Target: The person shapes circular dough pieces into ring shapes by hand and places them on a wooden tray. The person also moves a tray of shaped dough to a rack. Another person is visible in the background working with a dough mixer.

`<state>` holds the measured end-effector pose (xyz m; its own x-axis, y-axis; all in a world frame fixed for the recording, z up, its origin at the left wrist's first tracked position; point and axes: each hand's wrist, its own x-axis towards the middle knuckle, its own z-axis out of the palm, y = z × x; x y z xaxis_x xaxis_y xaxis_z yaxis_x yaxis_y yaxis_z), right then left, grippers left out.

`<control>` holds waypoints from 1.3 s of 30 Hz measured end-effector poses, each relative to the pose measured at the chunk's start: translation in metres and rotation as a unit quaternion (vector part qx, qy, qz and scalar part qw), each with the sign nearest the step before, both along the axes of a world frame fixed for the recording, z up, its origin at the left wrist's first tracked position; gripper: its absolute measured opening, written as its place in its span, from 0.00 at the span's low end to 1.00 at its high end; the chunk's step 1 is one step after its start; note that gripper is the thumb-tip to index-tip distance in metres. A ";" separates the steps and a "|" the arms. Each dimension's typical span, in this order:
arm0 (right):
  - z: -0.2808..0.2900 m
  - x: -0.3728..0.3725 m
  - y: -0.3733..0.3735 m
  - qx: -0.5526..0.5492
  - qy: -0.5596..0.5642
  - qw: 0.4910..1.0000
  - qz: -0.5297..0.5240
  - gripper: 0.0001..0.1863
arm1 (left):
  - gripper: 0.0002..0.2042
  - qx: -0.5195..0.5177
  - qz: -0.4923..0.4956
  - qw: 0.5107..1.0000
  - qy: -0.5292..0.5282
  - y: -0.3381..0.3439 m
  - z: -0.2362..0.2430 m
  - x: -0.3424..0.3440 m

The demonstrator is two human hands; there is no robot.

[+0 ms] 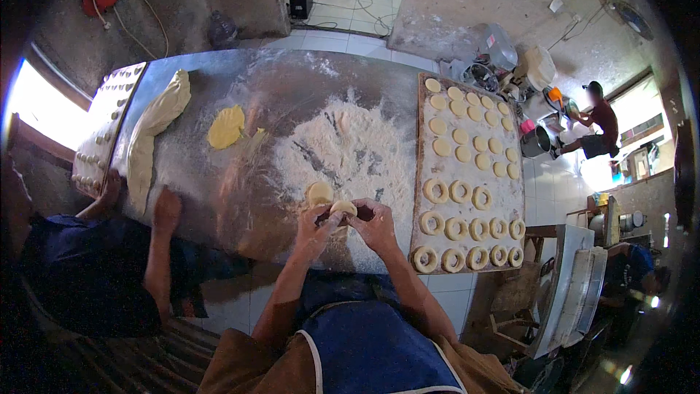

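Both of my hands pinch one small round piece of dough (pixel 343 208) just above the near part of the metal table. My left hand (pixel 315 225) grips its left side, and my right hand (pixel 374 225) has its right side. Thumbs meet at the lower edge of the piece; whether it has a hole I cannot tell. Another dough disc (pixel 319 193) lies flat on the flour, just beyond my left hand. A wide patch of white flour (pixel 372 142) spreads beyond my fingers. To my right, a floured board (pixel 470 168) carries rows of flat dough discs (pixel 459 135) and dough rings (pixel 456 230).
A yellow lump (pixel 227 127) and a long dough strip (pixel 154 131) lie on the table's left half. A co-worker's hand (pixel 167 208) rests near the strip. At far left is a tray of small dough pieces (pixel 109 113). Another person (pixel 600 122) stands by pots at right.
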<state>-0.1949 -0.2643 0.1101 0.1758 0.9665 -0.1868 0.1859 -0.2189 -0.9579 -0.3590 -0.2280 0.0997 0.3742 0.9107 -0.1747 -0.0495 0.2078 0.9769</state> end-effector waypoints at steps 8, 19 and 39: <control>0.021 0.003 -0.001 0.041 0.051 0.998 0.017 0.30 | 0.19 -0.003 0.096 0.993 -0.062 -0.014 0.004 0.021; 0.025 0.033 0.003 -0.098 0.177 0.975 -0.091 0.24 | 0.25 -0.076 0.033 0.970 -0.227 -0.016 0.002 0.060; 0.032 0.156 -0.045 0.028 0.039 0.988 -0.145 0.30 | 0.14 -0.227 0.082 0.955 -0.175 -0.042 0.004 0.243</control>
